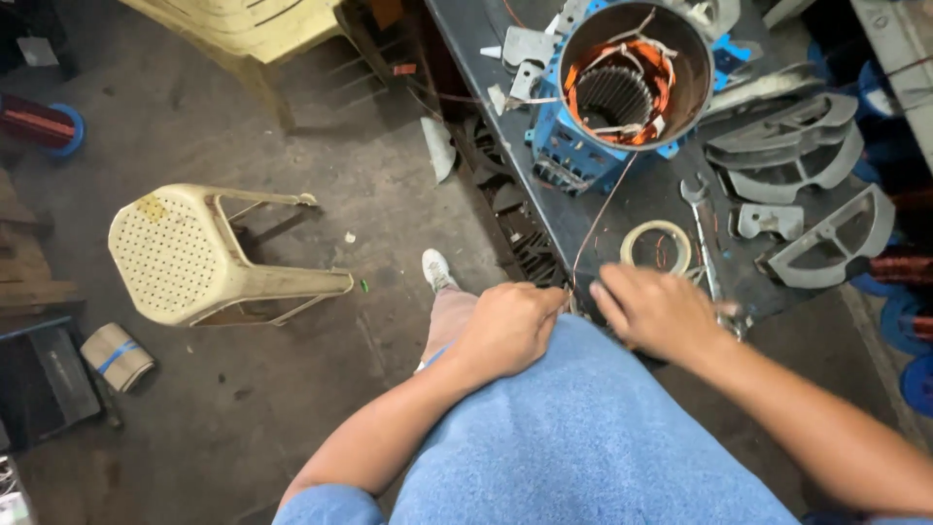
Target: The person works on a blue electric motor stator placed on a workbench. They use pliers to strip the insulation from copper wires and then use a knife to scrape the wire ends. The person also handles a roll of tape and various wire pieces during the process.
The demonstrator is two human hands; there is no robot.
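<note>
A thin copper wire (595, 219) runs down from the blue motor stator (622, 87) on the dark workbench (505, 68) to my hands. My left hand (510, 326) is closed in a fist at the wire's lower end, above my knee. Just to its right, my right hand (656, 311) rests at the bench's front edge with fingers curled near the wire; whether it pinches the wire is hidden. A roll of clear tape (657, 245) lies on the bench right behind my right hand.
Grey curved metal forms (807, 165) and a wrench (702, 228) lie on the bench to the right. A cream plastic stool (199, 255) lies tipped on the concrete floor at left. Copper wire spools (904, 267) stand at the right edge. My shoe (437, 269) rests below the bench.
</note>
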